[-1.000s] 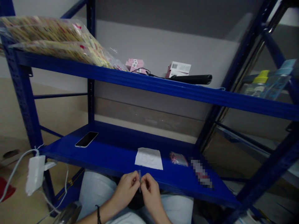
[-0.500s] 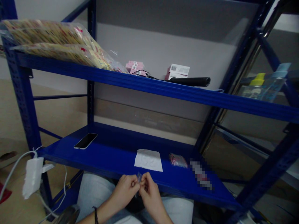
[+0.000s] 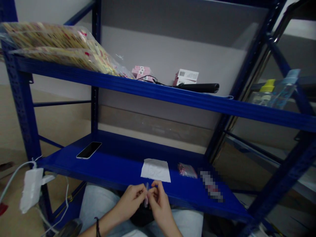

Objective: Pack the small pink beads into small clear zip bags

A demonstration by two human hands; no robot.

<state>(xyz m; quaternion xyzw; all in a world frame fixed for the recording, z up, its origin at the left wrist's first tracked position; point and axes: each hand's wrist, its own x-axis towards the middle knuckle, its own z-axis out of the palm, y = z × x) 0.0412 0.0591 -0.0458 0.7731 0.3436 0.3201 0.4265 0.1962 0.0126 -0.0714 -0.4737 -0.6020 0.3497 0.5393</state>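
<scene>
Between my two hands is a small clear plastic bag [image 3: 146, 195], held upright just off the front edge of the lower shelf, above my lap. My left hand [image 3: 133, 199] pinches its left side with thumb and forefinger. My right hand [image 3: 158, 200] has its thumb and curled fingers against the right side, the forefinger lifted a little. Whatever the bag contains is too small to make out. Just beyond my hands a creased white sheet of paper [image 3: 155, 170] lies on the blue shelf [image 3: 118, 164]. To its right is a clear bag with small red pieces [image 3: 187, 170].
A phone [image 3: 89, 150] lies at the shelf's left. A blurred-out item [image 3: 211, 185] is at the right. Left of the shelf hangs a white power strip [image 3: 31, 190] with cables. The upper shelf [image 3: 158, 88] holds large filled bags [image 3: 56, 49], small boxes [image 3: 186, 76] and a black tube [image 3: 199, 87].
My right hand's fingers have opened slightly and its forefinger has risen. More of the clear bag shows between my hands. The view has shifted slightly.
</scene>
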